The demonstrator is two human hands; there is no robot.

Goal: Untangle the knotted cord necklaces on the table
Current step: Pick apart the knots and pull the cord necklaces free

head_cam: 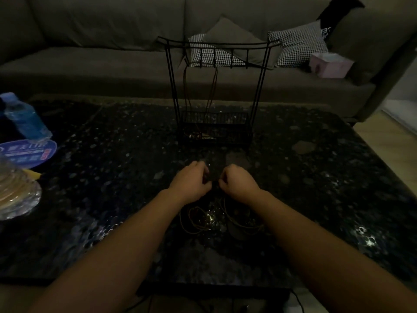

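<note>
Hands close together over the dark speckled table (316, 177), mid-frame. Left hand (191, 180) and right hand (237, 180) both have fingers curled inward toward each other, pinching at a small dark knot of cord between them; the exact pinch points are too dim to make out. Knotted cord necklaces (216, 219) lie in loose brownish loops on the table just below the hands, between the forearms, with something shiny among them, maybe a pendant, can't tell.

Wire jewellery stand (214, 91) sits further back on the table, a couple of cords hanging from its top bar into its basket base. Water bottle (24, 118), blue printed fan (27, 152) and glass dish (15, 195) at left edge. Sofa (90, 53) behind with checked cushions (297, 45) and pink tissue box (330, 64).

Step judged: picking the knot apart, early to mid task since the loops below look tangled.

To do it well: hold the knot steady with one hand, tease one strand loose with the other's fingertips, push slack into the knot rather than pulling ends. Tugging would likely tighten it. Keep the loose loops flat on the table so they don't re-cross. Low light makes strand tracing hard; go slow.
</note>
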